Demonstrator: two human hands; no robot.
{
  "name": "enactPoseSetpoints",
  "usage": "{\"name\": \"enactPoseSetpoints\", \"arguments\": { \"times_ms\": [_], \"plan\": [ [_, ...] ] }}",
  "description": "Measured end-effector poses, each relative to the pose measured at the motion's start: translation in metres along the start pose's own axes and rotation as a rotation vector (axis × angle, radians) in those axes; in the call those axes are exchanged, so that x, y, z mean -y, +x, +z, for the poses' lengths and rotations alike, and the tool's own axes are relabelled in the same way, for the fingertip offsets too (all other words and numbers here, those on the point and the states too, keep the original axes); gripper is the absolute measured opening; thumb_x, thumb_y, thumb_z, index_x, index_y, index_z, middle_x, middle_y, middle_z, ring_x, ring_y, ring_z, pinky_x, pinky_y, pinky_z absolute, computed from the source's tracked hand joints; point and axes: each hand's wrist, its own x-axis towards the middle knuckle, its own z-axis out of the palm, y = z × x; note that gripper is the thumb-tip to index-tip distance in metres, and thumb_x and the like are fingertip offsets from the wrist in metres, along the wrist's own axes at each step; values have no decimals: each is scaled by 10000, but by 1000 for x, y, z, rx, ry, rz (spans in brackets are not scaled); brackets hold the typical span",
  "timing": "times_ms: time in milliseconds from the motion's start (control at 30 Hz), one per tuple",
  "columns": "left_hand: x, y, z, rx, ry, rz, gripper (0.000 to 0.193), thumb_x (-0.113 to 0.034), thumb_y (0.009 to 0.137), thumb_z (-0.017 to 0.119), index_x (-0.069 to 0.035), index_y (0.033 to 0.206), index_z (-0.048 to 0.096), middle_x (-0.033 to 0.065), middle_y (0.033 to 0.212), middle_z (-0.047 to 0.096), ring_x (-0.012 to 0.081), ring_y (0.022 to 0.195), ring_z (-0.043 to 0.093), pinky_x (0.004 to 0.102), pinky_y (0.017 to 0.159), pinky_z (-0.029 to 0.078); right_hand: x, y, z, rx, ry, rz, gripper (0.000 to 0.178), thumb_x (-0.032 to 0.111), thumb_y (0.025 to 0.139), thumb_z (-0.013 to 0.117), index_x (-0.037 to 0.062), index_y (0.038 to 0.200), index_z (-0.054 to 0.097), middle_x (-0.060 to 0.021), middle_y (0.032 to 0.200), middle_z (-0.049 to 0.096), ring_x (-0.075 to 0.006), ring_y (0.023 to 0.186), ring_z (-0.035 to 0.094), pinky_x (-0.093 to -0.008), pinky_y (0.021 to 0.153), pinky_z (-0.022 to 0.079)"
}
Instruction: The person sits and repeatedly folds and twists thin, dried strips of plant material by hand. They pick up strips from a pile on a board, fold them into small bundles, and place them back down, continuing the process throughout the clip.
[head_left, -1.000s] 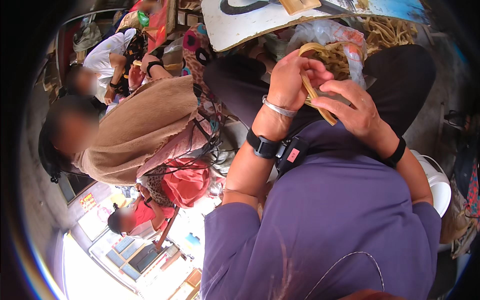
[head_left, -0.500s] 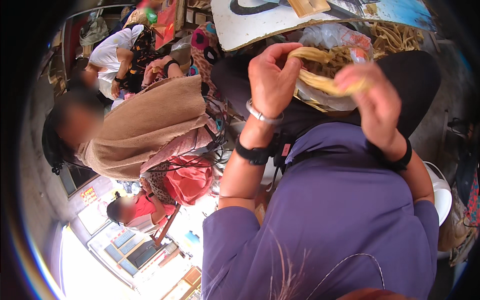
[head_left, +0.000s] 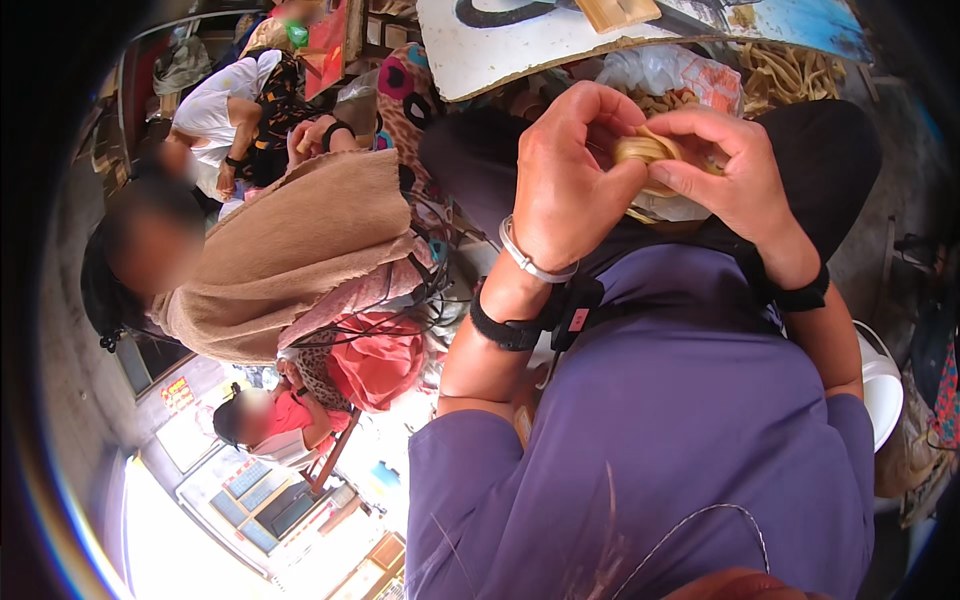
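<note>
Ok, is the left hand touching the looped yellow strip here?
Touching: the head view shows the left hand with its fingers against the looped yellow strip, no gap between them.

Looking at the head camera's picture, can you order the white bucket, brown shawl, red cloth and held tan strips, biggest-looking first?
1. Brown shawl
2. Red cloth
3. White bucket, partly hidden
4. Held tan strips, partly covered by the left hand and right hand

Distances differ, so true sizes are unsure.

Grey floor (head_left: 858,262), strong white light (head_left: 170,535)
</note>
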Motion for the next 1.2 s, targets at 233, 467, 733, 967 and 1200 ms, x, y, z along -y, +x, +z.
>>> {"name": "enactPoseSetpoints", "arguments": {
  "times_ms": [233,467,733,967,1200],
  "plan": [
    [13,3,8,-128,289,175,237,48,638,702,-34,774,526,67,719,494,200,558,501,307,510,438,-9,-9,-8,94,439,189,176,104,931,572,-35,1026,626,-67,1309,507,-87,989,569,-214,792,464],
    [24,-5,13,48,-136,-86,243,-95,732,801,13,896,658,66,746,662,105,621,608,246,563,490,-37,-8,-1,-65,348,285,315,194,983,535,-1,1227,568,-35,1034,622,-83,874,584,-224,722,481],
    [43,-4,-2,6,-621,-374,71,13,823,711,47,860,661,108,745,687,137,600,668,223,521,559,-23,-3,-34,252,-10,363,279,157,934,582,-26,1138,629,-24,937,642,-79,743,576,-213,656,442],
    [60,-9,-1,113,-685,-396,90,22,820,712,23,844,624,98,757,680,132,604,667,224,524,563,-11,-7,-11,105,96,386,181,134,880,678,-41,928,664,9,743,601,-30,685,514,-184,608,400],
    [69,-18,-5,189,-745,-442,89,38,818,704,19,862,629,103,784,675,142,607,660,243,557,573,-13,-7,-27,132,-330,372,133,107,831,724,-21,818,691,-5,664,625,-34,599,534,-205,548,423]
  ]
}}
